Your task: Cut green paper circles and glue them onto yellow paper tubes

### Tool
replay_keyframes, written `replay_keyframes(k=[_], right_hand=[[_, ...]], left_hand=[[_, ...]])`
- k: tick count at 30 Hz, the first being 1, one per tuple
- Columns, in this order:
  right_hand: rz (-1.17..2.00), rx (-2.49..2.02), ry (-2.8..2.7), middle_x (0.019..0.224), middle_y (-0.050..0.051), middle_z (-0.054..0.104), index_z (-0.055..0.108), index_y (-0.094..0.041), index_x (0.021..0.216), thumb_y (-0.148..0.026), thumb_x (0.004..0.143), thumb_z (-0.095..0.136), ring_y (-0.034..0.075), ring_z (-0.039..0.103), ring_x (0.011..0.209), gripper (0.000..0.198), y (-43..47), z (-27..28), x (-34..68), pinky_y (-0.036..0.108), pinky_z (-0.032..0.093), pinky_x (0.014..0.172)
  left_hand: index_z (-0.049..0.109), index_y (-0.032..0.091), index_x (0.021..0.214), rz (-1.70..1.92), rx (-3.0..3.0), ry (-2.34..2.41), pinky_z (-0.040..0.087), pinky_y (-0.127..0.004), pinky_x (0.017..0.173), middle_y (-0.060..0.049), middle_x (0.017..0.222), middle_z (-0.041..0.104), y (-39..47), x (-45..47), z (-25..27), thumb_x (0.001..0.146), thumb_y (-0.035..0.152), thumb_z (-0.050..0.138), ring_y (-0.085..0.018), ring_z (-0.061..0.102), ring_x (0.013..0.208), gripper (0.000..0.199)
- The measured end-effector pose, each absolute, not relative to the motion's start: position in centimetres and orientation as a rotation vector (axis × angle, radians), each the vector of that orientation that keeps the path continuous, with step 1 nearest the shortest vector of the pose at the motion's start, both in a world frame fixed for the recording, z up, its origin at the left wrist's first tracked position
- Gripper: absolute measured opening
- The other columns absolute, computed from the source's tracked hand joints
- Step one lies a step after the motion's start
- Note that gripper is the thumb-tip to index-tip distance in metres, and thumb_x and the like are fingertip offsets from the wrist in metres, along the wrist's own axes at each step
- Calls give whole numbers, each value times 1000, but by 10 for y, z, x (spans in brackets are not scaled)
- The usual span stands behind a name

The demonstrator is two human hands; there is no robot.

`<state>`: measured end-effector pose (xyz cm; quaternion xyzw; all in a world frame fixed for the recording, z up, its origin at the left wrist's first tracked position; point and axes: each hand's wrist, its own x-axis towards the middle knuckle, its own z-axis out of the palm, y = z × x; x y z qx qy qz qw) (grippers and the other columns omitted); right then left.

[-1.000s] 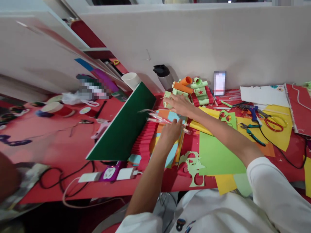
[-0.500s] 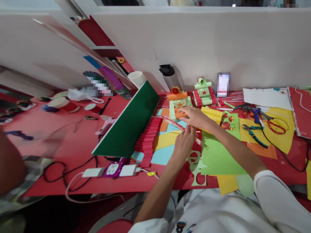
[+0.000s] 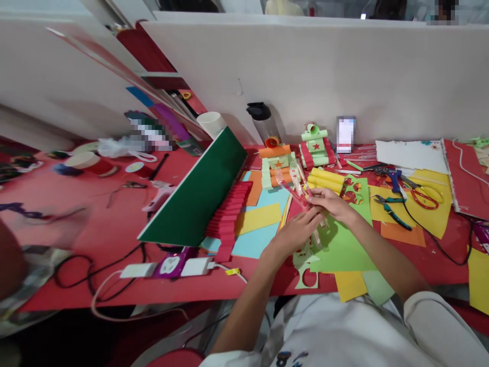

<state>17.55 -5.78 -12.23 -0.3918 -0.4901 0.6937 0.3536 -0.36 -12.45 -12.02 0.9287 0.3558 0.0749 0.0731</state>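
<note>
Between my two hands is a loose bunch of clear sticks (image 3: pixel 300 178), which look like glue sticks; their upper ends fan apart. My left hand (image 3: pixel 300 229) is closed around the lower part of the bunch, and the lower ends stick out below it. Just above and to the right, my right hand (image 3: pixel 330 203) pinches the sticks with its fingertips. Under the hands lie a green paper sheet (image 3: pixel 344 250) and a cut-out green scrap (image 3: pixel 305 272). Yellow paper rolls (image 3: pixel 324 179) and a green-and-orange paper piece with a star (image 3: pixel 278 165) lie just beyond.
A green board (image 3: pixel 198 199) leans on the left, with pleated red paper (image 3: pixel 231 206) beside it. Pliers (image 3: pixel 395 209), scissors (image 3: pixel 424 196) and a blue glue gun (image 3: pixel 395 181) lie to the right. At the back stand a bottle (image 3: pixel 263 125) and a phone (image 3: pixel 346 135). Another person's arm (image 3: pixel 13 265) is at far left.
My hands have drawn slightly toward me and to the right. The clear sticks are lifted and now spread apart in them. My right hand has moved from the paper pieces onto the bunch.
</note>
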Motion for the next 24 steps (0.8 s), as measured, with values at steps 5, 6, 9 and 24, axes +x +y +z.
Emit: replay_keyframes(k=[5, 6, 9, 24], right_hand=[[1871, -936, -1151, 86, 0, 72, 77, -21, 103, -39, 75, 88, 12, 64, 71, 35, -63, -125, 179, 22, 49, 60], [1879, -933, -1153, 87, 0, 72, 77, -21, 105, -39, 74, 90, 12, 64, 72, 38, -63, -124, 180, 22, 50, 62], [1901, -928, -1174, 86, 1, 73, 76, -19, 99, -38, 68, 94, 13, 66, 73, 41, -67, -121, 180, 25, 52, 66], [1533, -969, -955, 79, -1, 69, 71, -19, 86, -53, 65, 94, 13, 62, 70, 46, -64, -129, 179, 25, 50, 63]], left_hand=[[57, 23, 134, 417, 2535, 824, 57, -33, 93, -11, 140, 63, -114, -8, -114, 72, -9, 40, -23, 65, 124, 72], [60, 22, 129, 429, 2492, 804, 56, -33, 95, -10, 134, 66, -113, -7, -112, 71, -8, 40, -23, 65, 122, 69], [67, 21, 112, 429, 2408, 762, 54, -35, 98, -8, 120, 72, -109, -5, -107, 71, -5, 39, -23, 67, 115, 56], [59, 24, 129, 1245, 1765, 1197, 56, -34, 88, -11, 132, 62, -111, 26, -130, 92, 28, 69, -19, 66, 100, 39]])
